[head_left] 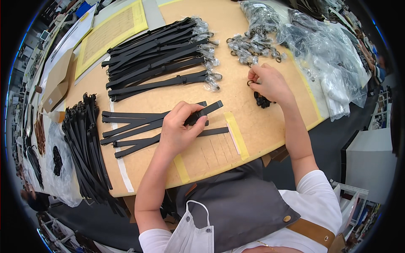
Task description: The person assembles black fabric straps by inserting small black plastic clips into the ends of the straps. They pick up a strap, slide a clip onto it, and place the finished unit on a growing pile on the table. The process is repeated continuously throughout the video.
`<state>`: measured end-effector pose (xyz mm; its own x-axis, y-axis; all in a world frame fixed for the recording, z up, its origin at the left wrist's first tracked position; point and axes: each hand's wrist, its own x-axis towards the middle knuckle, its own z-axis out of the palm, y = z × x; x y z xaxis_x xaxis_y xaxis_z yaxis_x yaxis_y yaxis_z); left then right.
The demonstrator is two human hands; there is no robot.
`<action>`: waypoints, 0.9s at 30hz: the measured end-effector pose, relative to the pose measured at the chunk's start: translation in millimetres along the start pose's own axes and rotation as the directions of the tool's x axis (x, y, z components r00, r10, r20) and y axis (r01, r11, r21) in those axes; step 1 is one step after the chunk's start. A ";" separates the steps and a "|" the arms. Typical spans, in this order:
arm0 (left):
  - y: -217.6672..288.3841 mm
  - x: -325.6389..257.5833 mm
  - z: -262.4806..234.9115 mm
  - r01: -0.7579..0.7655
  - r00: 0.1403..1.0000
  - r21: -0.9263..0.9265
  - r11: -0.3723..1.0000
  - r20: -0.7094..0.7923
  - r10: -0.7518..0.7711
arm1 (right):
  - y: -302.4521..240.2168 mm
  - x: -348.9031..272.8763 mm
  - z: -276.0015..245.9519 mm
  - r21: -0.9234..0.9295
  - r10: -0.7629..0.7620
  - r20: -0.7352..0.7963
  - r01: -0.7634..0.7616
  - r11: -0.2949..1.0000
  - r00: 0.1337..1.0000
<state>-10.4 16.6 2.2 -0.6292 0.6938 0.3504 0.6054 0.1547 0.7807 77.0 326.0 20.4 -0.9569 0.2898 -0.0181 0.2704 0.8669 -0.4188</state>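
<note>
I'm watching remotely: heaped straps point(82, 147) at left, seemingly for easy reach. Mid-table, the left hand point(179, 126) clamps a black strap point(214, 106) between thumb and fingers, its end jutting right, presumably kept accessible. Farther right, the right hand point(273, 85) pinches a dark ring point(249, 83) beside small black pieces point(262, 101).

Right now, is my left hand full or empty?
Full: the left hand grips a black strap, whose end juts out to the right.
</note>
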 end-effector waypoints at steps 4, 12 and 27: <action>7.0 1.0 -7.1 0.080 0.996 -0.061 0.995 0.044 -0.077 | -10.8 2.6 15.0 0.353 -0.128 0.010 0.116 0.928 0.992; -2.0 -3.2 -4.2 0.131 0.991 -0.187 0.974 -0.003 -0.134 | -51.1 -9.9 39.8 0.983 -0.437 0.177 -0.134 0.127 0.882; -1.0 -4.6 -7.8 0.233 0.972 -0.240 0.942 0.086 -0.218 | -47.1 -11.9 50.3 0.979 -0.404 0.187 -0.134 0.155 0.896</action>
<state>-11.9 7.7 3.9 -0.7019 0.7011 0.1258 0.3072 0.1386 0.9415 70.3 261.3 -5.3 -0.9859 -0.1664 -0.0164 0.0667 -0.3012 -0.9512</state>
